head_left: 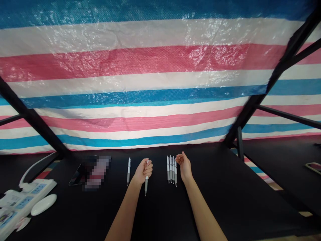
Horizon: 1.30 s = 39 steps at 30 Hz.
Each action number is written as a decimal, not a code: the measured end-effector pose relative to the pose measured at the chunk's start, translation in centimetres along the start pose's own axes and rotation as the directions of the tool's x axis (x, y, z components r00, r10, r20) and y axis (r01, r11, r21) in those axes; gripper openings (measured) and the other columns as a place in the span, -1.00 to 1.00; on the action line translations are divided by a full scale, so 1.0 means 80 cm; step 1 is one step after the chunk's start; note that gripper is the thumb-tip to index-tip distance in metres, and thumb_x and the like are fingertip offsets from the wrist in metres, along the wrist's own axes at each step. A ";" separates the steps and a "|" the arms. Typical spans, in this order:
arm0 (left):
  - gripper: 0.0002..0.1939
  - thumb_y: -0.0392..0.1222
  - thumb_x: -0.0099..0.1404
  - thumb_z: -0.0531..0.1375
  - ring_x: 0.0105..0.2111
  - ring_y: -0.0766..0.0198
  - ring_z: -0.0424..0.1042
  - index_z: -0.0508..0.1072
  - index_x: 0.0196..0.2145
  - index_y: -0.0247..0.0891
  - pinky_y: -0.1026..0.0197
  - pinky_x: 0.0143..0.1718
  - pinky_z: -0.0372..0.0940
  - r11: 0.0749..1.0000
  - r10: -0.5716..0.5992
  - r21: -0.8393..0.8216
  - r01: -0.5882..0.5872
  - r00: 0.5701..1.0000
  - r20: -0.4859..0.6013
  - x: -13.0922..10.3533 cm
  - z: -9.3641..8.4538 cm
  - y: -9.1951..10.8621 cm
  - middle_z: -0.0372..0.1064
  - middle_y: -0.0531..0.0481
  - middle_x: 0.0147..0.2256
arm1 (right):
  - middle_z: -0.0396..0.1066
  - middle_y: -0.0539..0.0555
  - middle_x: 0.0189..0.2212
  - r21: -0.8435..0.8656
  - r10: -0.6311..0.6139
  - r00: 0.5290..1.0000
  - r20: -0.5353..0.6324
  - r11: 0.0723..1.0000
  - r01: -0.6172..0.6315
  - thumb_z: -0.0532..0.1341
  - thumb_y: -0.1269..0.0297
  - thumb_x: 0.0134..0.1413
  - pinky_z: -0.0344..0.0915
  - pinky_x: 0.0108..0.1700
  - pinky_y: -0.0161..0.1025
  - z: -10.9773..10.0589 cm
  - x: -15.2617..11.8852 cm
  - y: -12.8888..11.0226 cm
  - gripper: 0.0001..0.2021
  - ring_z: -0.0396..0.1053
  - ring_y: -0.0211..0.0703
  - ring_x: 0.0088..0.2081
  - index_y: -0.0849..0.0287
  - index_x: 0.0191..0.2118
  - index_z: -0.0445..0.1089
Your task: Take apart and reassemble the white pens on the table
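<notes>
My left hand [144, 171] is closed around a white and grey pen [146, 184], held nearly upright in view with its tip toward me. Left of that hand a single pen [128, 171] of the same look lies on the black table. My right hand [184, 166] is beside a row of several matching pens [171, 170], its fingers loosely curled and the thumb apart. Its fingertips are close to the rightmost pen [176, 177], which lies slightly nearer to me; whether they touch it I cannot tell.
On the left are a white power strip [27, 201], a white oval object [44, 204] and a dark phone-like device [77, 174], partly blurred. Black metal posts [247, 115] flank the table [160, 214]. A striped plastic sheet [150, 83] hangs behind. Another device [313, 167] lies far right.
</notes>
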<state>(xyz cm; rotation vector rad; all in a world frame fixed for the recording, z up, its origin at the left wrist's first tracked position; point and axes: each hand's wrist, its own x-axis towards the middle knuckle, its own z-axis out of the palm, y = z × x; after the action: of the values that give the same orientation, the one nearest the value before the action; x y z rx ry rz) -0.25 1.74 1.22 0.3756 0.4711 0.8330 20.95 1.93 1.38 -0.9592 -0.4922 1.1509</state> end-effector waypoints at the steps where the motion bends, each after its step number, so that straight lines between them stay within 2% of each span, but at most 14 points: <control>1: -0.62 -0.07 0.20 0.10 -0.82 0.57 -0.26 0.05 -0.64 -0.26 0.46 -0.81 -0.33 0.999 0.013 0.036 -0.012 1.000 -0.012 -0.001 0.003 -0.001 -0.23 0.26 -0.75 | 0.32 -0.01 -0.67 -0.003 -0.002 1.000 0.002 1.000 0.002 0.30 0.00 -0.24 0.24 -0.47 -0.32 0.000 0.000 0.000 -0.68 0.30 -0.27 -0.58 0.18 -0.63 0.39; 4: -0.72 -0.03 0.17 0.10 -0.80 0.57 -0.17 0.22 -0.53 -0.29 0.44 -0.78 -0.23 0.975 0.134 0.191 -0.111 0.985 -0.112 -0.006 0.008 -0.003 -0.07 0.24 -0.72 | 0.32 -0.01 -0.67 -0.010 0.004 1.000 0.009 1.000 -0.004 0.29 0.00 -0.23 0.24 -0.47 -0.31 -0.001 0.001 -0.001 -0.68 0.30 -0.27 -0.58 0.18 -0.63 0.39; 6: -0.82 -0.14 0.13 0.10 -0.77 0.55 -0.06 0.31 -0.36 -0.32 0.42 -0.74 -0.12 0.911 0.278 0.364 -0.192 0.940 -0.198 -0.009 0.007 -0.003 0.07 0.21 -0.67 | 0.32 -0.02 -0.67 -0.013 0.016 1.000 0.014 1.000 -0.015 0.29 0.00 -0.22 0.24 -0.47 -0.31 -0.001 0.001 -0.001 -0.68 0.30 -0.27 -0.58 0.18 -0.63 0.38; 8: -0.68 -0.27 0.07 0.09 -0.72 0.51 0.05 0.29 -0.16 -0.32 0.38 -0.67 0.01 0.778 0.450 0.577 -0.246 0.860 -0.240 -0.012 0.001 -0.001 0.20 0.16 -0.59 | 0.32 -0.02 -0.67 -0.020 0.015 1.000 0.019 1.000 -0.015 0.28 0.00 -0.20 0.24 -0.46 -0.31 -0.001 0.001 -0.001 -0.68 0.30 -0.27 -0.58 0.18 -0.62 0.37; 10: -0.51 -0.31 0.05 0.07 -0.64 0.44 0.19 0.22 -0.01 -0.30 0.32 -0.54 0.15 0.573 0.627 0.781 -0.250 0.747 -0.220 -0.015 -0.006 0.004 0.28 0.12 -0.50 | 0.33 -0.02 -0.67 -0.024 0.007 1.000 0.029 1.000 -0.006 0.28 -0.01 -0.18 0.23 -0.47 -0.31 -0.001 -0.001 -0.002 -0.67 0.31 -0.27 -0.57 0.18 -0.61 0.37; 12: -0.45 -0.29 0.10 0.03 -0.53 0.36 0.30 0.16 0.10 -0.26 0.21 -0.35 0.24 0.353 0.741 0.923 -0.154 0.649 -0.175 -0.018 -0.013 0.009 0.35 0.07 -0.43 | 0.32 -0.02 -0.66 -0.016 0.008 0.999 0.031 1.000 -0.008 0.28 0.00 -0.18 0.23 -0.47 -0.32 -0.001 -0.002 -0.002 -0.68 0.31 -0.28 -0.57 0.18 -0.61 0.37; 15: -0.42 -0.29 0.17 0.00 -0.38 0.25 0.37 0.08 0.17 -0.24 0.04 -0.09 0.16 0.019 0.806 0.997 0.070 0.590 -0.056 -0.026 -0.016 0.015 0.42 -0.01 -0.30 | 0.32 -0.03 -0.66 0.005 0.029 0.999 0.021 1.000 -0.029 0.30 0.01 -0.20 0.23 -0.47 -0.33 0.000 -0.004 -0.003 -0.69 0.30 -0.29 -0.56 0.18 -0.61 0.38; 18: -0.48 -0.32 0.21 -0.04 -0.17 0.10 0.35 0.14 0.15 -0.29 -0.03 -0.05 0.09 -0.162 0.840 0.941 0.297 0.542 -0.027 -0.035 -0.012 0.016 0.42 -0.13 -0.21 | 0.32 -0.03 -0.65 0.019 0.037 0.999 0.012 0.999 -0.037 0.31 0.02 -0.22 0.23 -0.47 -0.34 0.000 -0.004 -0.003 -0.69 0.29 -0.30 -0.56 0.18 -0.62 0.38; 21: -0.52 -0.37 0.20 -0.04 -0.10 0.02 0.30 0.24 0.09 -0.26 -0.05 -0.07 0.09 -0.230 0.869 0.850 0.473 0.494 -0.039 -0.041 -0.008 0.014 0.39 -0.18 -0.15 | 0.31 -0.03 -0.66 0.013 0.035 0.999 0.013 0.999 -0.035 0.31 0.02 -0.23 0.22 -0.48 -0.34 0.000 -0.004 -0.003 -0.69 0.28 -0.30 -0.57 0.19 -0.62 0.38; 24: -0.55 -0.41 0.17 -0.02 -0.05 -0.01 0.25 0.31 0.02 -0.24 -0.05 -0.09 0.10 -0.249 0.882 0.800 0.546 0.469 -0.045 -0.043 -0.007 0.012 0.35 -0.19 -0.10 | 0.30 -0.02 -0.66 -0.014 0.019 1.000 0.020 1.000 -0.018 0.30 0.00 -0.22 0.22 -0.48 -0.33 0.000 -0.004 -0.003 -0.68 0.28 -0.28 -0.57 0.18 -0.61 0.38; 31: -0.54 -0.51 0.10 -0.02 -0.14 0.05 0.26 0.36 -0.04 -0.32 0.08 -0.16 0.19 -0.275 0.900 0.829 0.488 0.435 0.043 -0.044 -0.019 0.014 0.29 -0.22 -0.11 | 0.26 -0.01 -0.65 -0.235 -0.060 0.997 0.053 0.969 0.071 0.24 -0.07 -0.20 0.16 -0.43 -0.28 -0.002 -0.005 0.000 -0.63 0.23 -0.22 -0.53 0.18 -0.60 0.37; 34: -0.55 -0.51 0.09 -0.02 -0.14 0.04 0.27 0.39 -0.09 -0.30 0.06 -0.14 0.20 -0.274 0.907 0.845 0.460 0.415 0.069 -0.046 -0.018 0.015 0.29 -0.20 -0.15 | 0.24 -0.01 -0.65 -0.534 -0.188 0.969 0.161 0.809 0.246 0.19 -0.04 -0.12 0.11 -0.37 -0.25 -0.003 -0.011 -0.001 -0.65 0.20 -0.18 -0.48 0.15 -0.64 0.33; 37: -0.62 -0.42 0.13 0.02 -0.09 -0.01 0.26 0.40 -0.10 -0.25 -0.01 -0.10 0.19 -0.257 0.917 0.885 0.387 0.388 0.097 -0.045 -0.009 0.015 0.29 -0.19 -0.13 | 0.31 0.03 -0.55 -0.806 -0.319 0.898 0.304 0.416 0.421 0.20 0.08 -0.09 0.06 -0.26 -0.19 0.000 -0.020 -0.003 -0.72 0.20 -0.10 -0.36 0.13 -0.65 0.34; 39: -0.68 -0.33 0.16 0.05 -0.07 0.00 0.25 0.40 -0.13 -0.21 -0.03 -0.06 0.17 -0.241 0.919 0.937 0.254 0.370 0.136 -0.040 -0.002 0.014 0.30 -0.17 -0.12 | 0.34 0.06 -0.43 -0.860 -0.334 0.850 0.408 0.173 0.481 0.19 0.15 -0.05 0.04 -0.19 -0.14 0.003 -0.027 -0.003 -0.75 0.19 -0.05 -0.27 0.12 -0.63 0.36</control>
<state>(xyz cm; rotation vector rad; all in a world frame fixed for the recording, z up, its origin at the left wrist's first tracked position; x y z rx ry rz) -2.87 -0.07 2.45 1.8620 2.1016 1.3008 20.10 0.04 1.98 -1.6373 -1.5894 0.2630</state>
